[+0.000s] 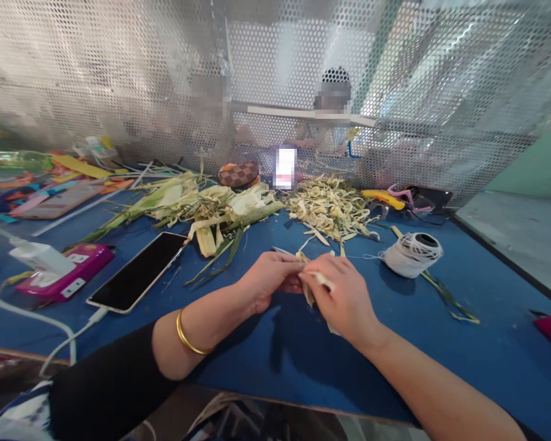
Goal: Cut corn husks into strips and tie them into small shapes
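Observation:
Over the front middle of the blue table, my left hand (pixel 275 277) and my right hand (pixel 344 294) meet. Both are closed on a pale corn husk strip (pixel 308 293), which is partly hidden by my fingers. A pointed metal tip (pixel 282 250) shows just beyond my left fingers; its other end cannot be seen. White thread runs from near my right hand to a spool of white thread (pixel 408 256) on the right. Behind my hands is a pile of curled husk pieces (pixel 333 208). Larger corn husks (pixel 211 205) lie to its left.
A phone (pixel 140 272) charges on the left, beside a magenta power strip (pixel 68 272) with a white charger. A checkered pouch (pixel 239 174) and yellow-handled tool (pixel 383 199) lie near the perforated metal screen (pixel 275 67). People sit behind it. Coloured scraps clutter the far left.

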Tool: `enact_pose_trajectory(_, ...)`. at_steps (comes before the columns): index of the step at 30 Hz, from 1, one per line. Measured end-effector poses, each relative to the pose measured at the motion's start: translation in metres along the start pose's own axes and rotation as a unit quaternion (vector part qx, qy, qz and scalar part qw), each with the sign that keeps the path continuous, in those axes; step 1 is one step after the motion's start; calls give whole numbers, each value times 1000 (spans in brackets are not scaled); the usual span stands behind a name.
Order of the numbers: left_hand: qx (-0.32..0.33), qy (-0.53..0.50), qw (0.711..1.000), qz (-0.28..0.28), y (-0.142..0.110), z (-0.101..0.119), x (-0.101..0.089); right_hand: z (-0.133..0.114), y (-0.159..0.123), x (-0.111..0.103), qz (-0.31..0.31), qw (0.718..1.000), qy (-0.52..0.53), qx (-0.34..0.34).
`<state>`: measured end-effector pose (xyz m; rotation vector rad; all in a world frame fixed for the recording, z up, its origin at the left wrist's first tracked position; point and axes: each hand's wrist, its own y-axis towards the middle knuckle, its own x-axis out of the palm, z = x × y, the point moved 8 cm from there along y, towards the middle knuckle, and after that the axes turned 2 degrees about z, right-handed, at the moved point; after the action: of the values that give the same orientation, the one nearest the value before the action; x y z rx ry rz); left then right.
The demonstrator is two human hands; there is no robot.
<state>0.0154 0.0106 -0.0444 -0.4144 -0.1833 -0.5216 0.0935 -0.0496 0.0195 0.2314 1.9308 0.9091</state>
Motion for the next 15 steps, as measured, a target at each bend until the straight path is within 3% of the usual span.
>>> enact_pose_trajectory(3,-11,-5,1000,-10,1,1,0,37,-5,-6,46,975,91,198)
enact_pose_trajectory(6,-15,-13,1000,-9,2,1,0,54,-11,2,24,945,134,298)
enact_pose_trajectory(12,-4,-14,1000,-5,2,2,-2,62,-15,16,-22,928,150,341)
enact_pose_trajectory(15,-21,-22,999,30,3,0,-8,57,-7,3,18,964,80,252)
